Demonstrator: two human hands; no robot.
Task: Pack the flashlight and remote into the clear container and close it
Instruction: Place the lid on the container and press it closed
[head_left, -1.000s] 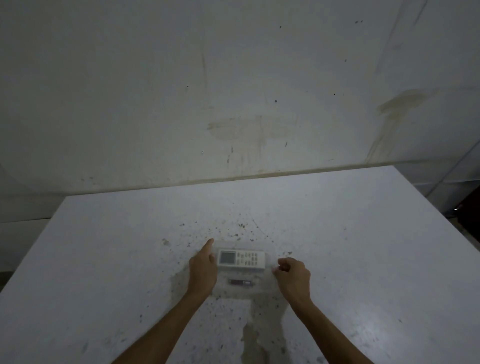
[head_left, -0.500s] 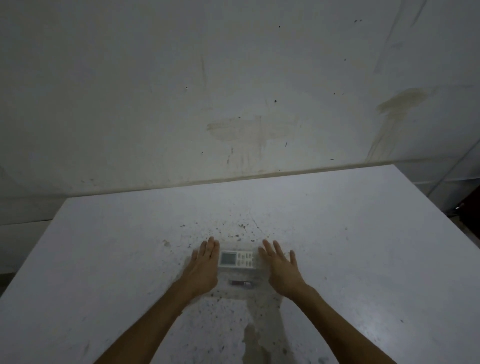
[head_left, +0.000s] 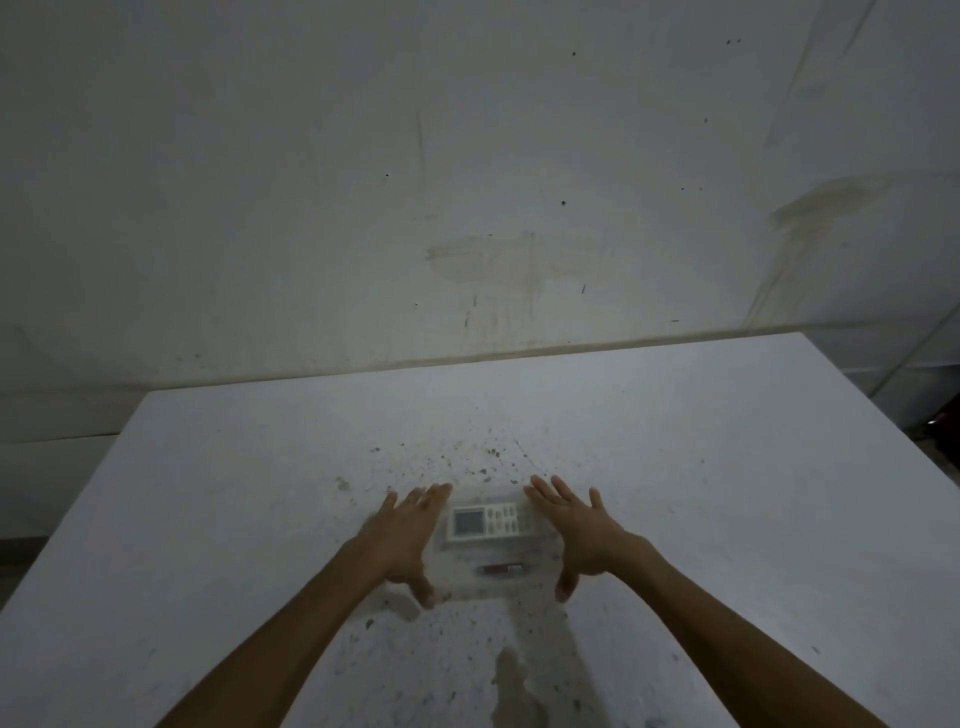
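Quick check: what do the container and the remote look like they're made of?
Container: looks like clear, thin plastic; the remote and the table show through its hazy walls. Remote: seemingly hard white or light grey plastic, matte, with a grey screen and small buttons.

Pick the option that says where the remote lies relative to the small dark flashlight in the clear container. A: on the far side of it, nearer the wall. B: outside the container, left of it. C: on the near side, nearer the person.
A: the remote lies farther from the person than the flashlight, both seen through the clear container.
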